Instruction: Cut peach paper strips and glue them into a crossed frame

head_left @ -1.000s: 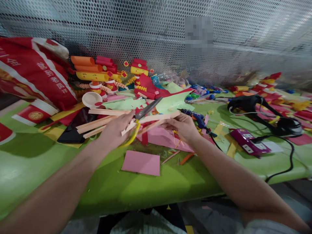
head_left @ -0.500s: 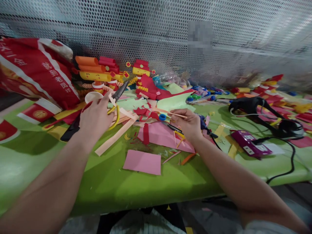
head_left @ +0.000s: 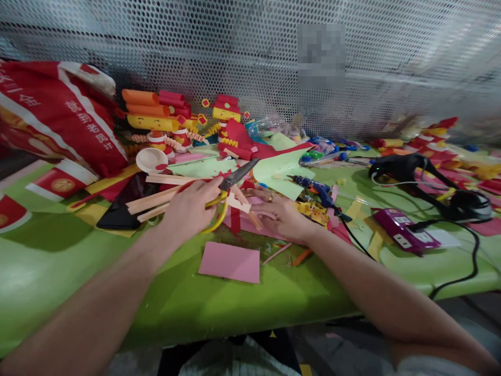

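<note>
My left hand [head_left: 193, 206] is closed around yellow-handled scissors [head_left: 239, 175], whose dark blades point up and to the right. A small pale peach paper piece [head_left: 238, 202] lies against the scissors by their pivot. My right hand [head_left: 284, 214], with a ring on one finger, reaches low over the paper scraps with its fingers apart. Near its fingertips is a short peach paper strip [head_left: 255, 219]; whether they touch it is unclear. Longer peach strips [head_left: 154, 198] stretch out left of my left hand. A pink paper rectangle [head_left: 230, 262] lies in front of both hands.
A black phone [head_left: 127, 201], paper cups [head_left: 62, 180] and a red bag [head_left: 74, 117] are at left. Paper figures [head_left: 152, 122] stand behind. Rightward are a blue glue gun [head_left: 319, 189], its cord, a purple power strip [head_left: 407, 230] and a black headset-like device [head_left: 407, 172].
My left hand has moved right and down with the scissors, blades now lower. My right hand has shifted left and down, uncovering the glue gun; the strip it pinched no longer shows between its fingers.
</note>
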{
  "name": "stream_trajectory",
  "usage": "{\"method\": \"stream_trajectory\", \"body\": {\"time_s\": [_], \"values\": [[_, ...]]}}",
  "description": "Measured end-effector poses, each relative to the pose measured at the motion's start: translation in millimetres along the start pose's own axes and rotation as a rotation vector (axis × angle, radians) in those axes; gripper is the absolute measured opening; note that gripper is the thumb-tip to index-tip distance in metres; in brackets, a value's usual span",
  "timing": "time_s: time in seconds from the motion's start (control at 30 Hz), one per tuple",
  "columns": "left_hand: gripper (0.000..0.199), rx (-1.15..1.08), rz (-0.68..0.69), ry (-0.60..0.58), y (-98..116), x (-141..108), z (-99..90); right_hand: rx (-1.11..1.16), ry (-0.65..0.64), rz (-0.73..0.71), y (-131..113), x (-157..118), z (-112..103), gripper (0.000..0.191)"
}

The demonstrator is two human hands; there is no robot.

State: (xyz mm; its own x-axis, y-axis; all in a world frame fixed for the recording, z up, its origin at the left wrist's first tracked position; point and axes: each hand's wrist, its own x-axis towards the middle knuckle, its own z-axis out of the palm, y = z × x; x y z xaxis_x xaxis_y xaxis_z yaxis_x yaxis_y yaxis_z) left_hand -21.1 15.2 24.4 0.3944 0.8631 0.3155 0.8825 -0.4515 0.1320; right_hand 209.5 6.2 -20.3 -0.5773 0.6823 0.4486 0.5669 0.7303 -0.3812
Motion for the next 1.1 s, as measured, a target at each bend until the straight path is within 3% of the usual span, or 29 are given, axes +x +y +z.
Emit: {"method": "stream_trajectory", "body": {"time_s": [0.23,0.37,0.57,0.63,0.7,0.77,0.83,0.93,1.1], "values": [[0.055,-0.114,0.159,-0.086,17,-10,6.8,-0.070,-0.179,-0.152,-28,8,8,0.032],[0.055,-0.096,0.151,-0.068,13,-8,7.1,-0.004,-0.079,-0.126,-25,7,10,0.029],[0.049,0.170,-0.112,0.048,-19,5,-16.3,0.041,0.208,0.243,-9,0,5,0.034],[0.048,0.237,-0.189,0.025,-32,8,-23.6,0.001,0.188,0.365,-8,-1,1,0.033],[0.048,0.272,-0.294,-0.041,-42,9,-29.3,-0.072,0.076,0.457,-9,-1,-2,0.031],[0.046,0.278,-0.279,-0.074,-49,8,-34.3,-0.174,-0.034,0.496,-13,0,-4,0.029],[0.046,0.283,-0.306,-0.101,-53,7,-39.0,-0.289,-0.068,0.479,-17,0,-4,0.026],[0.048,0.307,-0.367,-0.114,-56,7,-44.8,-0.414,-0.008,0.428,-19,-1,-2,0.024],[0.048,0.309,-0.364,-0.132,-56,7,-47.2,-0.371,0.152,0.204,-14,-4,1,0.026]]}}
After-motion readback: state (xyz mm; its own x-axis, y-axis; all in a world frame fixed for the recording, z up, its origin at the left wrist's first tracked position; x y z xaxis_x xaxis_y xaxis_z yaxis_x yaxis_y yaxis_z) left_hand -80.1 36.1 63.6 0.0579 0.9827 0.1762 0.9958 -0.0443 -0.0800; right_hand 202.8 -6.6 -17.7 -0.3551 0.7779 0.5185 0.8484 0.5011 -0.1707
